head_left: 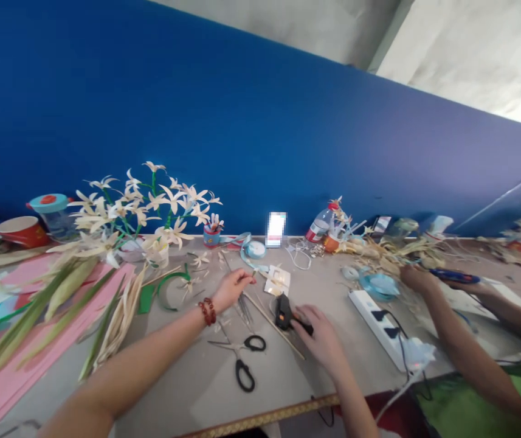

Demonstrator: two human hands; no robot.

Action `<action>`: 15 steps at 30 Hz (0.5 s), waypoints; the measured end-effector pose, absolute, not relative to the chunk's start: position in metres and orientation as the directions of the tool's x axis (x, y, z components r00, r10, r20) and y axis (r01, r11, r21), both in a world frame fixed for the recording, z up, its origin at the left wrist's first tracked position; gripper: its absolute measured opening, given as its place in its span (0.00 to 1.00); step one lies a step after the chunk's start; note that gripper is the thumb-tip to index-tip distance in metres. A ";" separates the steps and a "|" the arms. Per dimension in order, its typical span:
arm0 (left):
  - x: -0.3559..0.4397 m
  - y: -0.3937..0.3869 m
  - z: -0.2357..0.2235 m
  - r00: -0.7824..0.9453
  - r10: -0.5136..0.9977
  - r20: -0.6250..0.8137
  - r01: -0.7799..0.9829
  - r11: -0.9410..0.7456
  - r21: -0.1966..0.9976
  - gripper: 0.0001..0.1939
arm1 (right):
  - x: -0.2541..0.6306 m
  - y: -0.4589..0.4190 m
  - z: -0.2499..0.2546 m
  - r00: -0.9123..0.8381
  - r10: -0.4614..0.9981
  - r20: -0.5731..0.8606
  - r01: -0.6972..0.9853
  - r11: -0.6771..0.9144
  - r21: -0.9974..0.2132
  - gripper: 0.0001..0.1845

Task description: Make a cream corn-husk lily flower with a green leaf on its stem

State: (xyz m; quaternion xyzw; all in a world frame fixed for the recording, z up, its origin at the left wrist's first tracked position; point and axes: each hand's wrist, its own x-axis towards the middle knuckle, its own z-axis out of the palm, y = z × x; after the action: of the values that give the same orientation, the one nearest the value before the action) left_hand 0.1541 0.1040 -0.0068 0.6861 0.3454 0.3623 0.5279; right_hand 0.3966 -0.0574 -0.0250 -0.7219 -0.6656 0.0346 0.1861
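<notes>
My left hand (234,291), with a beaded bracelet at the wrist, is raised over the middle of the table. Its fingertips are pinched together, and whatever is between them is too small to make out. My right hand (321,334) is closed around the handle of a black glue gun (284,311). The gun's nose points away from me, towards a small white card (277,280) with pale pieces on it. A thin stick (275,326) lies slantwise between my hands. Black-handled scissors (244,350) rest spread apart on the table below my left hand, close to some tweezers (244,310).
White husk flowers (151,204) stand at the back left. Green leaves and husk strips (118,316) lie on pink paper (18,389). A power strip (379,328) is right of my hand. Beyond it a co-worker's hands (417,280) work near a blue tool (454,276). A lit phone (276,230) leans at the back.
</notes>
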 end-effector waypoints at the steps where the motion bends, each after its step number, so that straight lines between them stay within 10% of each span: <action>1: 0.157 0.104 -0.008 0.497 0.858 0.131 0.083 -0.197 0.977 0.11 | 0.397 -0.051 -0.019 0.141 0.968 0.206 0.957 -0.080 -0.278 0.20; 15: 0.093 0.070 0.014 0.446 0.891 0.088 0.046 -0.120 0.992 0.13 | 0.300 0.074 -0.002 -0.039 0.994 0.103 0.988 0.054 -0.144 0.13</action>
State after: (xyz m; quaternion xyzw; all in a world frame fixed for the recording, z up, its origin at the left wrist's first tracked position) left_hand 0.0925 0.0704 0.0141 0.6444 0.3633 0.3808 0.5548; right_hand 0.3002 0.0741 -0.0022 -0.6876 -0.7206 0.0164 0.0873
